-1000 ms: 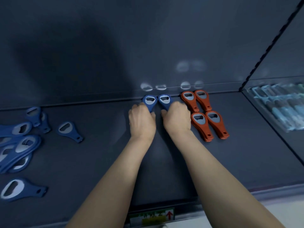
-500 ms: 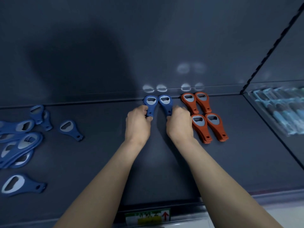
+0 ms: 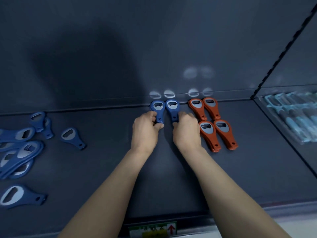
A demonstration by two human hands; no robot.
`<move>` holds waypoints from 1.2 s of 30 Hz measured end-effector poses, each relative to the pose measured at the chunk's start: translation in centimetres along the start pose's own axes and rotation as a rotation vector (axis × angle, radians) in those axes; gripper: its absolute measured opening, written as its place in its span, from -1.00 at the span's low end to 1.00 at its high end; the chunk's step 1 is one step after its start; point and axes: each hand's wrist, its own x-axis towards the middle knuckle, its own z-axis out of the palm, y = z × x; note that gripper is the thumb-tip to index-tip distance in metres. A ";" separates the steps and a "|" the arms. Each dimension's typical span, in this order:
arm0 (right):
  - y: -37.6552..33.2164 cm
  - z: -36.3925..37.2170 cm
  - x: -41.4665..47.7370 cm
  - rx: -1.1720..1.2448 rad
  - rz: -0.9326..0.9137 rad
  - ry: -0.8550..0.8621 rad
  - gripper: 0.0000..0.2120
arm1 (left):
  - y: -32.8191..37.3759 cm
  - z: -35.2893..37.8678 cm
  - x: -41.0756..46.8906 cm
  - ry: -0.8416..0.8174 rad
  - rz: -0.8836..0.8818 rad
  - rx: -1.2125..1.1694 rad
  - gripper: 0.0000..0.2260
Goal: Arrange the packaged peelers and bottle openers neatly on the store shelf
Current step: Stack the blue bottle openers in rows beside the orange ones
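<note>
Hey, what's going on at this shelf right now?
A person is lining up bottle openers on a dark store shelf. The left hand pinches the handle of the left blue opener, and the right hand pinches the right blue opener beside it, both heads toward the back wall. Four orange openers already sit in two neat rows to their right. The loose blue openers lie scattered on the far left, and the packaged peelers lie in the next section.

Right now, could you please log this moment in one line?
left hand: holds left blue opener | right hand: holds right blue opener | orange openers: aligned at right | loose blue openers: far left
</note>
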 end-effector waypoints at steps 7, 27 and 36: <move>0.2 0.1 -0.1 0.006 -0.006 0.014 -0.84 | 0.2 0.0 0.0 0.012 0.016 0.010 -0.81; -10.5 3.0 -4.2 0.014 -0.491 -0.208 -0.68 | -6.8 -12.7 -2.9 0.180 0.028 0.411 -0.73; -18.5 8.2 -7.1 -0.114 -0.556 -0.313 -0.69 | -13.1 -22.5 -5.9 0.193 -0.376 0.697 -0.70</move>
